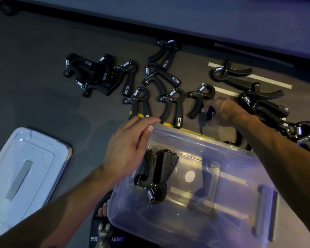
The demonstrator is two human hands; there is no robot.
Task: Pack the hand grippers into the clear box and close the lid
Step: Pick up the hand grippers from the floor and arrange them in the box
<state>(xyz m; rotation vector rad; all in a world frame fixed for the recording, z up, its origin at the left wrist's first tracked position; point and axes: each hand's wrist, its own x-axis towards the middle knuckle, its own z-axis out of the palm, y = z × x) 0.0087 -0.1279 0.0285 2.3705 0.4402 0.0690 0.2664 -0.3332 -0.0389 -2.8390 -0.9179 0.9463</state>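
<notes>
The clear box (231,221) stands open on the dark floor in front of me, with one black hand gripper (156,176) lying inside at its left end. My left hand (131,147) rests on the box's far left corner, fingers spread. Beyond the far rim, my right hand (225,111) closes on the handle of a hand gripper (199,101). Several more black hand grippers lie scattered on the floor: a pile (91,74) at the far left, a row (170,104) just past the box, others (265,102) at the right. The white lid (23,169) lies flat at the left.
A dark low wall or ledge (204,20) runs across the back. White tape strips (268,80) and a yellow tape line (168,124) mark the floor. My sandalled foot (102,212) shows below the box's near left corner.
</notes>
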